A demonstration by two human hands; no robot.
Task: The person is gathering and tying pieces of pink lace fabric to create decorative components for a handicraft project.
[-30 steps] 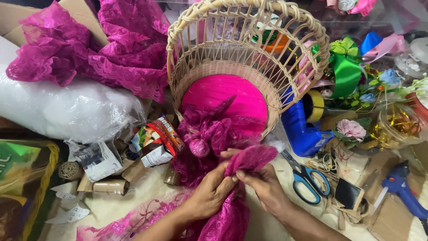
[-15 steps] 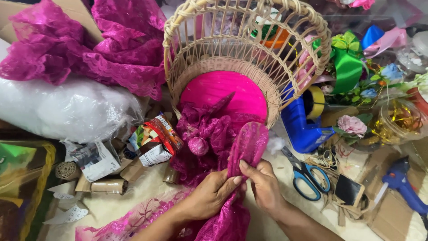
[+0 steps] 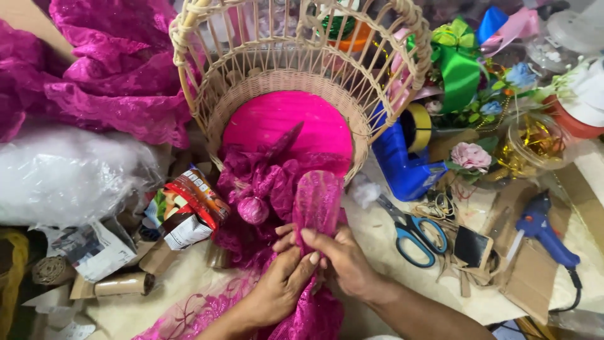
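Head view: my left hand (image 3: 283, 283) and right hand (image 3: 343, 264) both pinch the rolled magenta lace fabric (image 3: 318, 204), six o'clock of the woven wicker basket (image 3: 296, 82).

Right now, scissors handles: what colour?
Blue, seen in the head view: scissors lie right of the right hand.

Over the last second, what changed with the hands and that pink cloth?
Both hands, left hand and right hand, kept hold of the pink lace strip; its folded top rose from slumped sideways to upright by the wicker basket. The scissors and the glue gun stayed put.
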